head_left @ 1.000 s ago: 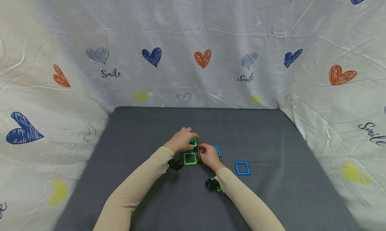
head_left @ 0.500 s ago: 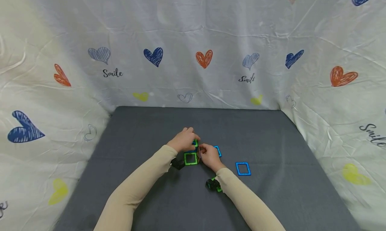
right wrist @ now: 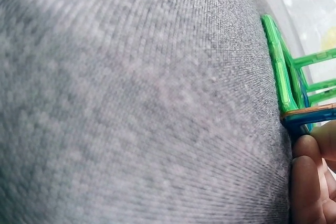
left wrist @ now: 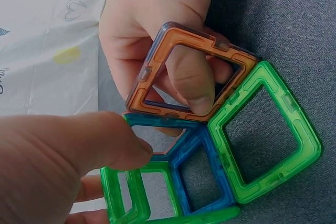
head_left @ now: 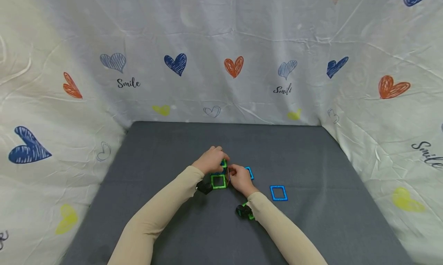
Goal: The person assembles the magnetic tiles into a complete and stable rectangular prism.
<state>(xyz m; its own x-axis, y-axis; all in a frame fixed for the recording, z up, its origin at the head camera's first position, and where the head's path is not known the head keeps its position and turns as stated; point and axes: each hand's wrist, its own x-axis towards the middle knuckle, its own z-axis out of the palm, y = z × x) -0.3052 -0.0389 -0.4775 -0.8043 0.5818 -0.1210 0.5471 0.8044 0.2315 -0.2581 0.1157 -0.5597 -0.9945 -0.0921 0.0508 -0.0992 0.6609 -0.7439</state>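
Several square magnetic tiles with open middles are joined in a small structure under both hands. In the left wrist view, an upright orange tile meets a flat green tile and a blue tile. My left hand grips the green and blue tiles on the structure's far side, its thumb across the top edge. From the right, my right hand pinches the orange tile, its thumb showing through the open square. The right wrist view shows the green tile lying against the cloth beside my fingertips.
A loose blue tile lies right of the hands, and another blue tile sits partly behind the right hand. Something green shows under the right wrist camera. Grey cloth covers the table; a heart-printed sheet hangs behind.
My left hand has shifted slightly right over the structure and covers more of its far tiles. The right hand keeps its place on the orange tile.
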